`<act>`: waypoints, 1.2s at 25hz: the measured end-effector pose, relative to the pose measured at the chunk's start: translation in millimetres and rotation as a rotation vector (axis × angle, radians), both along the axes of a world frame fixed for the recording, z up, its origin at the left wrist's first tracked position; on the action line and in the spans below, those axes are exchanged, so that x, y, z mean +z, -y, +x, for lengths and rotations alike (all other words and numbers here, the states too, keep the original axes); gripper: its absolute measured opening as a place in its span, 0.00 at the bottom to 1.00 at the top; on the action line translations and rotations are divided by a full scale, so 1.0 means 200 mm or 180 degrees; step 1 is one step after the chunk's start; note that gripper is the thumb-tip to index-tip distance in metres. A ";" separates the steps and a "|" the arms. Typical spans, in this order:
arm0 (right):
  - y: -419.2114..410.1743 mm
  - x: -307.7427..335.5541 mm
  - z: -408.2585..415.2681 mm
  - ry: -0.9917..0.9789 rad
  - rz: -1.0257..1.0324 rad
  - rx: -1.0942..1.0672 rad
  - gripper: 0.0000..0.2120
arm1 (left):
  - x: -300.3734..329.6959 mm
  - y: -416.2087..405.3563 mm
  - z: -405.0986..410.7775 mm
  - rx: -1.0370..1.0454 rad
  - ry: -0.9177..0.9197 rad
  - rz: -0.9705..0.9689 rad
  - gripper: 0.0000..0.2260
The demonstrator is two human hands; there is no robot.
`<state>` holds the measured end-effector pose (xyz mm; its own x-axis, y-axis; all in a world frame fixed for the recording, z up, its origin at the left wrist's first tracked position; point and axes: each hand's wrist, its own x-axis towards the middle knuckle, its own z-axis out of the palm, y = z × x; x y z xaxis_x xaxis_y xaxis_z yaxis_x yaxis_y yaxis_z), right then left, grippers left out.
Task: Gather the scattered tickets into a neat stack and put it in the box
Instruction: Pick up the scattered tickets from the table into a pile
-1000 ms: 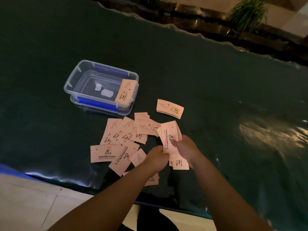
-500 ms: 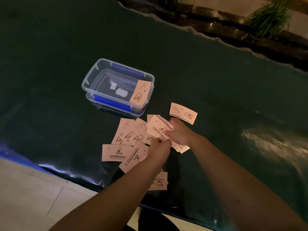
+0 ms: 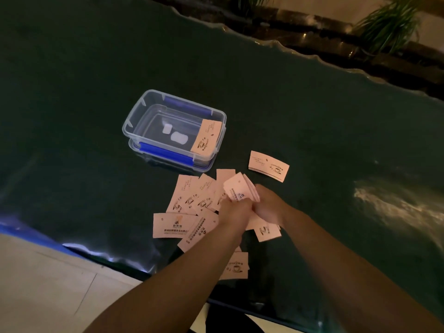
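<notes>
Pale pink tickets (image 3: 192, 195) lie scattered and overlapping on the dark green table (image 3: 312, 121), in front of a clear plastic box (image 3: 134, 121) with blue clips. One ticket (image 3: 206, 137) leans inside the box at its right end. Another ticket (image 3: 268, 166) lies alone to the right. My left hand (image 3: 236, 210) and my right hand (image 3: 270, 206) meet over the pile, both closed on a small fanned bunch of tickets (image 3: 240, 189) that sticks up between them. More tickets (image 3: 236, 266) lie under my left forearm.
The table's near edge (image 3: 101, 257) runs diagonally at lower left, with light floor tiles (image 3: 48, 284) beyond it. A glare patch (image 3: 396, 205) shines on the table at right. Plants (image 3: 389, 22) and a dark ledge stand past the wavy far edge.
My hands have drawn closer together around the bunch of tickets, which now stands more upright. The view has shifted, so the box and pile sit further right in frame.
</notes>
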<state>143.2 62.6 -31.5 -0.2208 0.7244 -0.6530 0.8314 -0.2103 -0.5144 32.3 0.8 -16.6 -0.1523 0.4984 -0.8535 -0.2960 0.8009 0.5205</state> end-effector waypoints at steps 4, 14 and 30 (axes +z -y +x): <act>0.07 0.00 0.06 -0.0476 -0.0311 -0.0946 0.13 | -0.01 -0.01 -0.01 -0.0602 -0.0355 0.0311 0.19; 0.06 0.04 -0.07 -0.1559 -0.0834 -0.2667 0.17 | -0.08 -0.17 -0.27 -0.1351 -0.1607 0.0257 0.32; 0.06 0.03 -0.10 -0.0904 -0.0677 -0.2474 0.22 | -0.08 -0.04 -0.23 -0.1600 -0.0623 0.0715 0.18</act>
